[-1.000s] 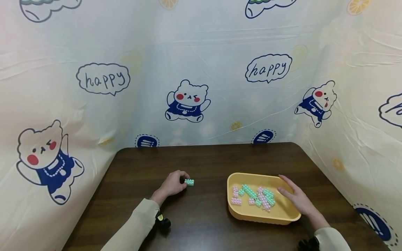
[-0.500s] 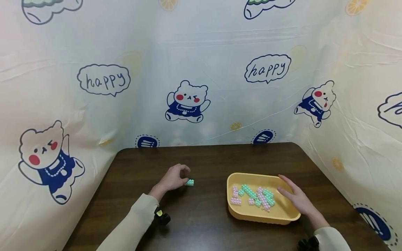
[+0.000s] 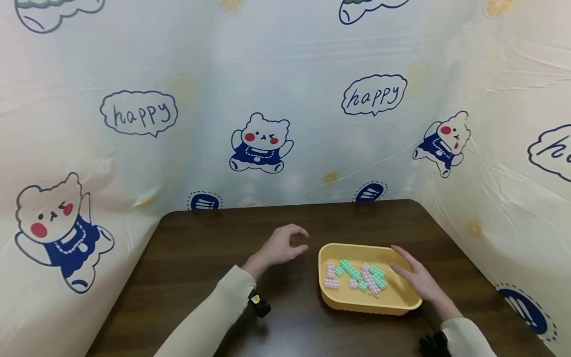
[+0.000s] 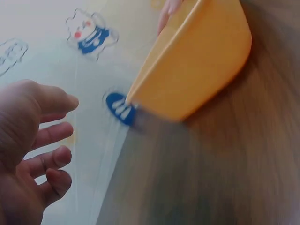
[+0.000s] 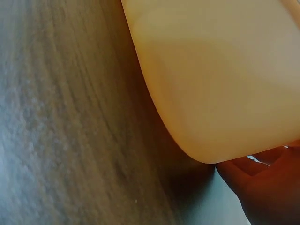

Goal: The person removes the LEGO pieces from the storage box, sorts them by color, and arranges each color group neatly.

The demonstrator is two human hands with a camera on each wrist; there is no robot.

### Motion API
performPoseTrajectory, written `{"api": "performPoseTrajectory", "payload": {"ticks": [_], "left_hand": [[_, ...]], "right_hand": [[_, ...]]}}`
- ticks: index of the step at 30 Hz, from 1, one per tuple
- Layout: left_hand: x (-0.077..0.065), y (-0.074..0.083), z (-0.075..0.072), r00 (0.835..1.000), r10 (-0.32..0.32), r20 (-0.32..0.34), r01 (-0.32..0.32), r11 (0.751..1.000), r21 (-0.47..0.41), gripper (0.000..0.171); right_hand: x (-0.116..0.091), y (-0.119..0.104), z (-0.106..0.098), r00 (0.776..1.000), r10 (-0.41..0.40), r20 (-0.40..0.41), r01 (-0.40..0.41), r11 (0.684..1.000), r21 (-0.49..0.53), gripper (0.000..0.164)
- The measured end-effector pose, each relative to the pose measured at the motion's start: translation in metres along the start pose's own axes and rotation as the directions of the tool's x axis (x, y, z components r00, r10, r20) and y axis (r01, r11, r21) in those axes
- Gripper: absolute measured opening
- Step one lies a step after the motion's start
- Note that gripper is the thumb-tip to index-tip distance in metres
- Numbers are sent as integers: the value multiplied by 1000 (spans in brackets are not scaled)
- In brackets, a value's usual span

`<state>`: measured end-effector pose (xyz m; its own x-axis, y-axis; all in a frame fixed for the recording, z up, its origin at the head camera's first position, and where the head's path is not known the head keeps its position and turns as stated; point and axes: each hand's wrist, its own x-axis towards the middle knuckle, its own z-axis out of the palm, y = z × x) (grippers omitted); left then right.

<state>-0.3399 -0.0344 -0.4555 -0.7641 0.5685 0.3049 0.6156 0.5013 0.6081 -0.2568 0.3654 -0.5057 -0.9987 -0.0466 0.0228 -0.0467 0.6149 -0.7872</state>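
Note:
My left hand (image 3: pixel 281 245) hovers over the table left of the yellow plastic box, fingers loosely bent with nothing between them. In the left wrist view, the same hand (image 4: pixel 28 145) is apart from the box wall (image 4: pixel 197 65). My right hand (image 3: pixel 421 280) holds the right end of the box (image 3: pixel 357 304), its thumb reaching over the rim. The right wrist view has the right hand (image 5: pixel 272 183) against the outer wall. Inside the box lie pink toy building bricks (image 3: pixel 331 283) and green ones (image 3: pixel 351 268), several of each. The green brick seen earlier on the table is hidden.
The dark wooden table (image 3: pixel 205 238) runs back to a patterned curtain (image 3: pixel 312 163), which also rises along both sides. Black wrist cameras (image 3: pixel 259 303) are strapped at both cuffs.
My left hand has let go of the green brick, lifted off it and moved right towards the box. The right hand stays at the box. The head view has shifted slightly.

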Motion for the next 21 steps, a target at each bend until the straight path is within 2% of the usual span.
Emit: {"api": "performPoseTrajectory", "payload": {"ticks": [4,10,15,18,21], "left_hand": [[17,21,19,996,45,71,-46,999,6,26],[36,49,49,982,98,163,-108,993,51,26],[49,65,70,959,115,258,-166,968,189,25],[55,70,79,953,106,285,-187,943,274,25],[60,71,84,949,83,303,-182,931,317,27]], "right_hand": [[1,2,0,1000,-13,-12,13,1000,-1,63],[2,6,-1,1000,-18,-22,18,1000,-7,63],[1,7,-3,999,-24,-34,23,1000,-11,63],[1,7,-2,999,-30,-34,30,1000,-3,62],[3,7,0,999,-31,-33,31,1000,4,62]]}}
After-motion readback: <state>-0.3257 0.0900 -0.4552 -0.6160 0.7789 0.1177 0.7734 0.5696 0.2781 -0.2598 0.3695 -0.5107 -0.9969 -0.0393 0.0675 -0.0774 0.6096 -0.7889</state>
